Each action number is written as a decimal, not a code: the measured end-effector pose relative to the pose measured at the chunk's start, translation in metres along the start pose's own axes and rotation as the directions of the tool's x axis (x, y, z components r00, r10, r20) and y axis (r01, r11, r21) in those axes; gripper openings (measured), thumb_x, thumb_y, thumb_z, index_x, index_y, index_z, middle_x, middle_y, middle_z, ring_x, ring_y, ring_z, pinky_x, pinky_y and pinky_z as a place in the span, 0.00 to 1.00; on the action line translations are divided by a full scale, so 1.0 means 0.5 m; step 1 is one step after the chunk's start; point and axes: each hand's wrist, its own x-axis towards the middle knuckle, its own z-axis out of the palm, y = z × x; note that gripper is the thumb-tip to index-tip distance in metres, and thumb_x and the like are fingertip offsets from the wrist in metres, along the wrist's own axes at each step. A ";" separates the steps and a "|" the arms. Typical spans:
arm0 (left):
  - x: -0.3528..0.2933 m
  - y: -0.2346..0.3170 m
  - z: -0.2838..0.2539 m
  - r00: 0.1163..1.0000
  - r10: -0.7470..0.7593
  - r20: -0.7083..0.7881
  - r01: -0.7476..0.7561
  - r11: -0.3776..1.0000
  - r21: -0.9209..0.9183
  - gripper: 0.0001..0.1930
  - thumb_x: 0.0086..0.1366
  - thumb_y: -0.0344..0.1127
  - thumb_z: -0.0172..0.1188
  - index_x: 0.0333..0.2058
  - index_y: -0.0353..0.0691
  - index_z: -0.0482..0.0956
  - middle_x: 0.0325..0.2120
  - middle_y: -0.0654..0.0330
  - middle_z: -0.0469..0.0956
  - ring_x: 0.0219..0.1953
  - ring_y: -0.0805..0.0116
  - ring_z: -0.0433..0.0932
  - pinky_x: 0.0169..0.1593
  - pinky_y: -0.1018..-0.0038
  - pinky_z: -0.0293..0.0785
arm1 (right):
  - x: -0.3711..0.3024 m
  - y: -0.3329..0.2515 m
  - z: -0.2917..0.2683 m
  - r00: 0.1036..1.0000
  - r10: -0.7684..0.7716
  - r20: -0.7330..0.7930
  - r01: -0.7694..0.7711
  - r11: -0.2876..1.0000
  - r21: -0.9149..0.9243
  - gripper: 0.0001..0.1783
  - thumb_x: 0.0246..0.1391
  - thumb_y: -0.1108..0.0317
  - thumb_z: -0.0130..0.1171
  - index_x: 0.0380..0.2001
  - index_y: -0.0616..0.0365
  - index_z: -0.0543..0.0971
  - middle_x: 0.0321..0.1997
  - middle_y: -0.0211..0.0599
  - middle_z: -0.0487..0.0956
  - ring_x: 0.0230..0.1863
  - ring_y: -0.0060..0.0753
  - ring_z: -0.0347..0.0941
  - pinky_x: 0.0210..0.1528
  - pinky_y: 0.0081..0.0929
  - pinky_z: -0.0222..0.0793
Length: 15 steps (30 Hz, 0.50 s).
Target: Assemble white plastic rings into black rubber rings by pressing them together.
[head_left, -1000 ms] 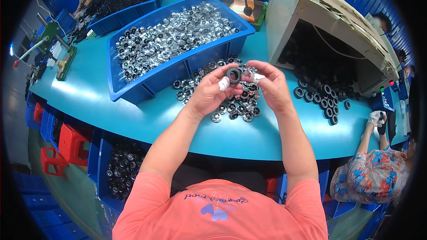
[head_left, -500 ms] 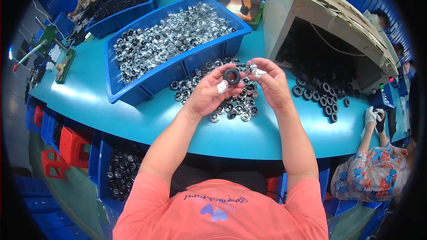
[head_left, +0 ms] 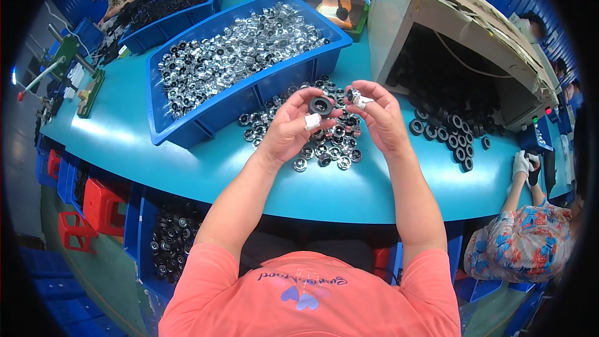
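Observation:
My left hand (head_left: 291, 126), with white tape round a finger, holds a small black rubber tyre (head_left: 321, 107) by its edge, tilted. Facing it, my right hand (head_left: 380, 118) pinches a shiny chrome wheel rim (head_left: 353, 95) between thumb and fingers; its thumb is taped white as well. The tyre and the rim are a short gap apart. Beneath both hands spreads a loose pile of chrome wheel rims (head_left: 344, 163) on the turquoise table (head_left: 249, 181).
A large blue bin (head_left: 215, 126) full of chrome rims stands behind, to the left. Black tyres (head_left: 460, 140) spill from an open-fronted box (head_left: 399, 25) at right. A co-worker's gloved hands (head_left: 521, 163) are at far right. A green hand press (head_left: 92, 93) stands far left.
The tyre in my left hand has tipped from facing upright to a flatter tilt and shifted slightly left. My right hand has turned the rim a little.

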 end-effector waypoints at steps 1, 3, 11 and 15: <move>-0.001 0.000 -0.003 1.000 0.004 -0.013 -0.004 1.000 0.007 0.23 0.65 0.26 0.63 0.58 0.39 0.71 0.55 0.44 0.79 0.58 0.48 0.81 0.62 0.59 0.80 | 0.000 0.000 0.001 1.000 -0.001 -0.001 0.001 1.000 -0.003 0.19 0.59 0.74 0.61 0.54 0.65 0.77 0.53 0.39 0.80 0.52 0.31 0.80 0.58 0.33 0.77; -0.005 -0.002 -0.016 0.999 0.016 -0.039 -0.015 1.000 0.021 0.19 0.67 0.29 0.62 0.56 0.38 0.72 0.53 0.43 0.80 0.56 0.47 0.82 0.61 0.59 0.81 | 0.000 0.000 0.003 1.000 0.001 0.000 -0.001 1.000 -0.005 0.18 0.59 0.74 0.61 0.53 0.65 0.77 0.53 0.39 0.80 0.52 0.31 0.80 0.58 0.32 0.78; -0.004 -0.010 -0.032 0.997 -0.036 -0.070 0.030 0.996 -0.088 0.20 0.78 0.46 0.50 0.49 0.32 0.76 0.47 0.39 0.82 0.44 0.51 0.87 0.47 0.60 0.87 | -0.003 0.001 0.007 1.000 0.017 0.005 -0.017 1.000 -0.019 0.17 0.60 0.73 0.62 0.51 0.65 0.78 0.49 0.38 0.81 0.49 0.32 0.81 0.55 0.32 0.79; -0.007 -0.016 -0.041 0.994 -0.081 -0.077 0.070 0.988 -0.137 0.23 0.80 0.50 0.48 0.49 0.32 0.77 0.45 0.40 0.83 0.40 0.54 0.87 0.44 0.61 0.87 | -0.001 0.006 0.004 0.999 0.039 0.014 -0.038 0.998 -0.055 0.19 0.58 0.71 0.64 0.52 0.64 0.78 0.52 0.41 0.81 0.48 0.32 0.81 0.53 0.29 0.79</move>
